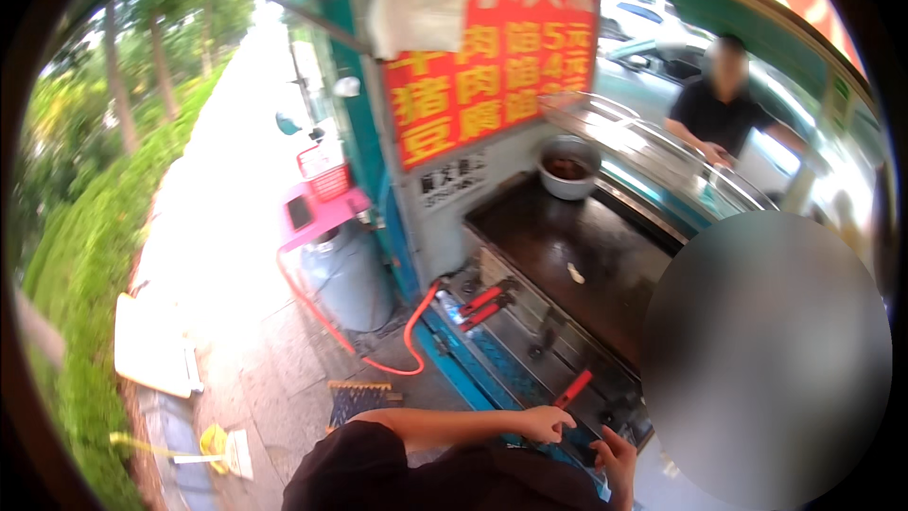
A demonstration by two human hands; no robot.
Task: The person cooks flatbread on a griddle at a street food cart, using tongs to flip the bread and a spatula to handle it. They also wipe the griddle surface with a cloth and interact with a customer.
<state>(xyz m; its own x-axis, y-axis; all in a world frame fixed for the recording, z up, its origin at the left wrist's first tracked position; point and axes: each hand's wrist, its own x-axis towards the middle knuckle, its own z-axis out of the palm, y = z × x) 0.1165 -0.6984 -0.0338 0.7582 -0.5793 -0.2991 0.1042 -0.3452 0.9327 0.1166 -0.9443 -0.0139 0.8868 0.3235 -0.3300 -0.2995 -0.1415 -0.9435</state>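
My left hand is in front of the stall's griddle stand, its fingers partly curled. Just above it a red handle sticks up from the stand; blur hides whether they touch. My right hand is a little lower and to the right, apart from the left, with thumb and fingers loosely bent and nothing seen between them. Behind the stand's front ledge lies a dark flat griddle with a small pale scrap on it. At its far corner sits a metal pot with brown contents.
More red handles lie along the ledge. An orange hose loops to a grey gas cylinder under a pink board bearing a phone and red basket. A person stands beyond the metal rack. A large blurred patch covers the right.
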